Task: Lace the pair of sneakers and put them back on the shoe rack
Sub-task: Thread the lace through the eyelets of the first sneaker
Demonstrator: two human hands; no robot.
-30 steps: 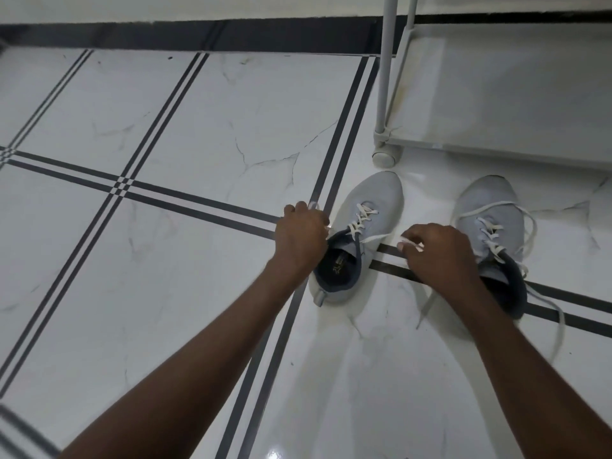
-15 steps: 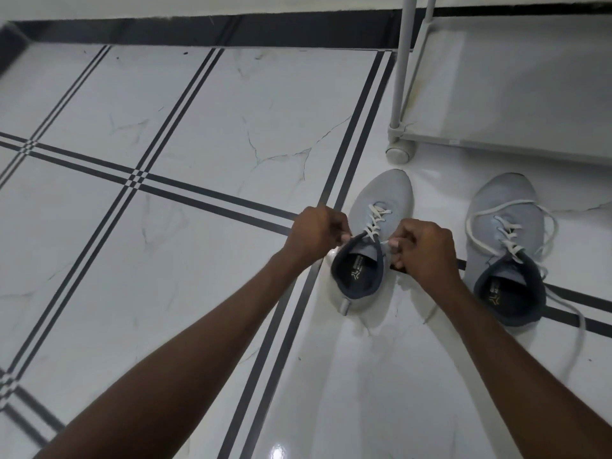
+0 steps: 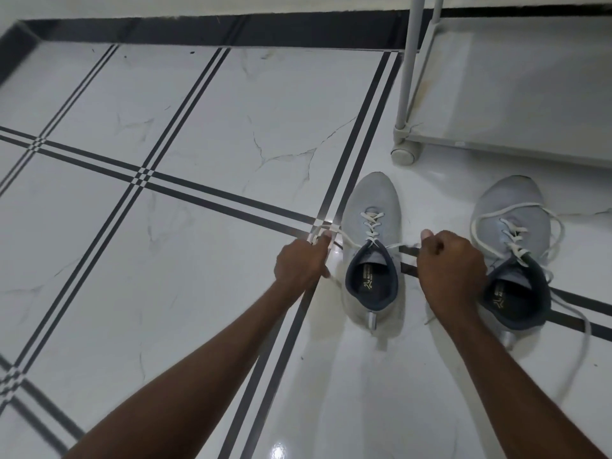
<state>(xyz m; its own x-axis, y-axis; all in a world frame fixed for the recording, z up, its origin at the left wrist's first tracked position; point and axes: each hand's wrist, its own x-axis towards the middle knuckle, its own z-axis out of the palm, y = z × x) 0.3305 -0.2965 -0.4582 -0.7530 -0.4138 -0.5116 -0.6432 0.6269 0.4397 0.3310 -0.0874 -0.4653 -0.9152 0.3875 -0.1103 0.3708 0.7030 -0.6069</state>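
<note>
Two grey sneakers with dark blue collars stand on the tiled floor, toes pointing away from me. The left sneaker (image 3: 371, 207) has a white lace (image 3: 371, 223) crossed through its eyelets. My left hand (image 3: 299, 263) grips one lace end, pulled out to the shoe's left. My right hand (image 3: 452, 260) grips the other end, pulled to the right. The right sneaker (image 3: 511, 207) lies partly behind my right hand, its lace loose and trailing over the floor. The white shoe rack (image 3: 516, 94) stands at the top right, its bottom shelf bare.
The rack's corner post and round foot (image 3: 404, 154) stand just beyond the left sneaker's toe. White marble-look floor tiles with dark stripe lines (image 3: 198, 193) spread to the left. A dark skirting band runs along the wall at the top.
Half a second ago both hands were close together at the left sneaker's tongue. Now they have moved apart sideways, drawing the lace ends taut.
</note>
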